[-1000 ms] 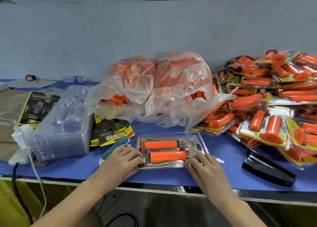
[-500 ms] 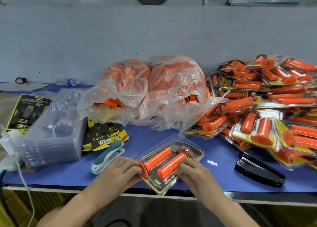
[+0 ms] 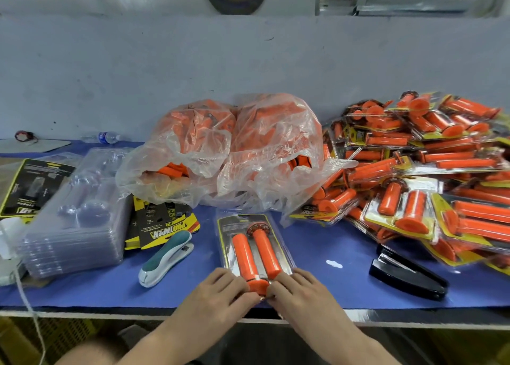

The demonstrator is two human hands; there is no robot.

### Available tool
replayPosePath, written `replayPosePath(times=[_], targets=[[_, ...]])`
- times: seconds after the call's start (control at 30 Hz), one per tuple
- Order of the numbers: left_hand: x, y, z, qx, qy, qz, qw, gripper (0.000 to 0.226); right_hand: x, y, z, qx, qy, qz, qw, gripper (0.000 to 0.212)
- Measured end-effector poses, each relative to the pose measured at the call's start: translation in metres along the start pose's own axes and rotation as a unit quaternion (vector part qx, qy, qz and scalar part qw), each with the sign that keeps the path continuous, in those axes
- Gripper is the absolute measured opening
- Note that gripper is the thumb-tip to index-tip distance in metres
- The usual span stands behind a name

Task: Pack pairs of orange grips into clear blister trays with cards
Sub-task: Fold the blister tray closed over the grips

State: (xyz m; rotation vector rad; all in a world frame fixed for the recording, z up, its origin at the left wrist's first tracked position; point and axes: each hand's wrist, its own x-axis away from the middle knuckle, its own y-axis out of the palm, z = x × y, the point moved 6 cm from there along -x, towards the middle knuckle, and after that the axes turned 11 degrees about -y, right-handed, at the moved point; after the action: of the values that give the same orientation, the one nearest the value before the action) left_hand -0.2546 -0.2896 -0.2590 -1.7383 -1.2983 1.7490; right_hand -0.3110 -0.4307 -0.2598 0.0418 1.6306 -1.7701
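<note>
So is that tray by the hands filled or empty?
Filled: two orange grips lie in the blister tray, over a card. The left hand and right hand press its near end.

Even soft light, edges curved, slight blur
</note>
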Motion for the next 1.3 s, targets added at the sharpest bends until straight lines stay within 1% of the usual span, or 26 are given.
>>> replayPosePath(times=[0.1, 0.17, 0.23, 0.33, 0.4, 0.43, 0.47, 0.5, 0.53, 0.57, 0.63, 0.67, 0.7, 0.8, 0.93, 0.97, 1.0, 1.07, 1.1, 1.17, 1.2, 1.23, 1.3], targets=[[-0.009, 0.002, -0.008, 0.038, -0.003, 0.001, 0.999, 0.011, 0.006, -0.010, 0.014, -0.002, 0.013, 0.002, 1.000, 0.027], [-0.014, 0.006, -0.017, 0.049, -0.003, -0.014, 0.999, 0.011, 0.012, -0.015, 0.025, -0.009, 0.009, -0.003, 1.000, 0.020], [-0.020, 0.011, -0.025, 0.040, -0.004, -0.024, 0.999, 0.012, 0.017, -0.018, 0.037, -0.017, 0.006, -0.007, 1.000, 0.019], [-0.031, 0.016, -0.030, 0.043, -0.017, -0.016, 0.999, 0.003, 0.028, -0.023, 0.055, -0.002, 0.027, 0.004, 1.000, 0.027], [-0.037, 0.020, -0.024, 0.043, -0.018, -0.010, 0.999, 0.002, 0.037, -0.022, 0.059, 0.002, 0.057, 0.020, 0.998, 0.035], [-0.040, 0.022, -0.020, 0.044, -0.015, -0.009, 0.999, 0.003, 0.040, -0.019, 0.059, -0.019, 0.081, 0.024, 0.996, 0.045], [-0.043, 0.025, -0.015, 0.046, -0.014, -0.007, 0.999, 0.002, 0.041, -0.014, 0.055, -0.041, 0.094, 0.021, 0.994, 0.060], [-0.047, 0.027, -0.011, 0.052, -0.015, -0.005, 0.999, 0.003, 0.039, -0.009, 0.050, -0.045, 0.088, 0.011, 0.995, 0.070], [-0.050, 0.029, -0.007, 0.061, -0.018, -0.005, 0.998, 0.006, 0.034, -0.004, 0.045, -0.037, 0.075, 0.001, 0.997, 0.070], [-0.052, 0.030, -0.005, 0.069, -0.020, -0.006, 0.997, 0.009, 0.029, 0.000, 0.041, -0.028, 0.063, 0.000, 0.998, 0.061], [-0.054, 0.033, -0.004, 0.076, -0.020, -0.010, 0.997, 0.011, 0.020, 0.001, 0.042, -0.034, 0.061, 0.029, 0.997, 0.030], [-0.053, 0.034, -0.005, 0.072, -0.019, -0.012, 0.997, 0.011, 0.016, 0.000, 0.043, -0.040, 0.066, 0.039, 0.996, 0.019], [-0.053, 0.035, -0.009, 0.061, -0.018, -0.013, 0.998, 0.011, 0.014, 0.001, 0.045, -0.040, 0.067, 0.045, 0.996, 0.014], [-0.047, 0.034, -0.034, 0.003, -0.035, -0.023, 0.999, 0.013, 0.017, 0.007, 0.047, -0.053, 0.077, 0.047, 0.994, 0.019], [-0.028, 0.024, -0.075, -0.070, -0.102, -0.035, 0.992, 0.026, 0.020, 0.011, 0.050, -0.063, 0.093, 0.039, 0.993, 0.018], [-0.022, 0.019, -0.084, -0.081, -0.131, -0.029, 0.988, 0.028, 0.020, 0.012, 0.050, -0.064, 0.095, 0.036, 0.993, 0.019], [-0.016, 0.013, -0.095, -0.092, -0.178, -0.018, 0.980, 0.030, 0.020, 0.013, 0.050, -0.063, 0.097, 0.033, 0.993, 0.019], [0.000, 0.000, -0.121, -0.125, -0.307, -0.002, 0.943, 0.032, 0.020, 0.012, 0.049, -0.053, 0.095, 0.027, 0.994, 0.019], [0.010, -0.003, -0.132, -0.137, -0.369, -0.016, 0.919, 0.032, 0.020, 0.012, 0.048, -0.045, 0.093, 0.025, 0.994, 0.020], [0.029, 0.000, -0.150, -0.118, -0.470, -0.089, 0.870, 0.038, 0.019, 0.009, 0.046, -0.032, 0.091, 0.023, 0.995, 0.020], [0.037, 0.004, -0.155, -0.093, -0.507, -0.135, 0.846, 0.042, 0.019, 0.008, 0.045, -0.030, 0.093, 0.021, 0.995, 0.020], [0.042, 0.008, -0.158, -0.067, -0.530, -0.164, 0.829, 0.042, 0.018, 0.007, 0.045, -0.028, 0.095, 0.018, 0.995, 0.019], [0.045, 0.010, -0.156, -0.021, -0.546, -0.171, 0.820, 0.034, 0.017, 0.006, 0.044, -0.026, 0.098, 0.015, 0.995, 0.015]])
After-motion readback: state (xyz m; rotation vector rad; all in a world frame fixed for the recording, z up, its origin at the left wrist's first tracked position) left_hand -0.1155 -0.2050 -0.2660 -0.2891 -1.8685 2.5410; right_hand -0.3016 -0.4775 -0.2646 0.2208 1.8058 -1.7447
